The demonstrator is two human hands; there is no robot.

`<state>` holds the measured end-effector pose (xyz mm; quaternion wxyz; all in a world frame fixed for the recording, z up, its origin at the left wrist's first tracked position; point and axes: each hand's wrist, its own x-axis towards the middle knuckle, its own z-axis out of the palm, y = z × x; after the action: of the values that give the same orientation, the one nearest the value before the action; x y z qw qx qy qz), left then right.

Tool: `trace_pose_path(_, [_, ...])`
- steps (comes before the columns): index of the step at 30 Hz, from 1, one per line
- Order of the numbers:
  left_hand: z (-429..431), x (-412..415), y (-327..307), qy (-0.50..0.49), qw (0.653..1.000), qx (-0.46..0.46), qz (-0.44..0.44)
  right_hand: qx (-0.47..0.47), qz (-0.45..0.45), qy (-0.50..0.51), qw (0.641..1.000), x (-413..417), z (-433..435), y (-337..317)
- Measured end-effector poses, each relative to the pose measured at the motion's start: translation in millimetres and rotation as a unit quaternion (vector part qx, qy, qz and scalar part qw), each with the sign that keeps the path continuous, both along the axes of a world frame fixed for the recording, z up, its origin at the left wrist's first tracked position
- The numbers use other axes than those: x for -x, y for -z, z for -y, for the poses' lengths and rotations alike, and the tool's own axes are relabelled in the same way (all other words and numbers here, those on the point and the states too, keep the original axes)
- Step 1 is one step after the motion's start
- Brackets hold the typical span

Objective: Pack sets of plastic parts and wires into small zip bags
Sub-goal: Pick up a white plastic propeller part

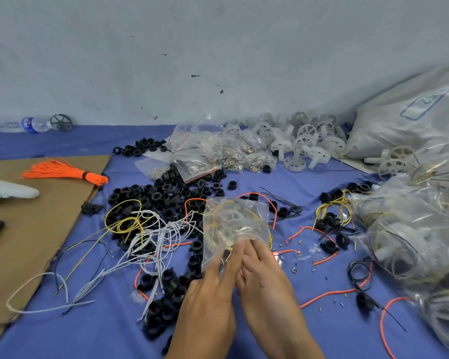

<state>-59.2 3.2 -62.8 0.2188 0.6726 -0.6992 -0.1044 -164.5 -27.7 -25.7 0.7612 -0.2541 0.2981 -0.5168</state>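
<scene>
Both hands meet at the lower edge of a small clear zip bag and pinch it between their fingertips – the left hand from its left side, the right hand just beside it, fingers touching. The bag is lifted over the blue cloth, with coiled yellow wires showing through its plastic. Left of the bag lie tangled white wires across a spread of black plastic rings. Farther left of the bag, a tied bundle of orange wires rests on cardboard. Beyond the bag sit small filled bags and a heap of white spoked wheels – and to the bag's right, packed clear bags are piled up.
</scene>
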Motion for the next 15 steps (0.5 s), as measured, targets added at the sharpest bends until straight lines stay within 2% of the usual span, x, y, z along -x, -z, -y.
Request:
trace_pose_path(2, [-2.4,1.4,-0.9,0.011,1.000,0.025,-0.012,-0.020,-0.016,0.004,1.000,3.2,-2.0,8.0])
trace_pose_path(4, [-8.6,5.6,-5.0,0.034,0.997,0.050,-0.037,-0.031,-0.070,0.008,0.997,10.6,-8.3,14.7])
trace_pose_path(7, [-20.6,6.7,-9.4,0.048,0.995,0.058,-0.073,0.009,-0.167,0.004,0.986,35.6,-16.2,21.9])
trace_pose_path(11, [-20.5,13.9,-5.2,0.038,0.995,0.079,-0.053,0.072,-0.276,0.043,0.957,73.7,-19.4,24.8])
trace_pose_path(15, [-9.2,19.1,-1.1,0.040,0.996,0.073,-0.016,0.063,-0.341,0.081,0.934,90.5,-27.1,38.7])
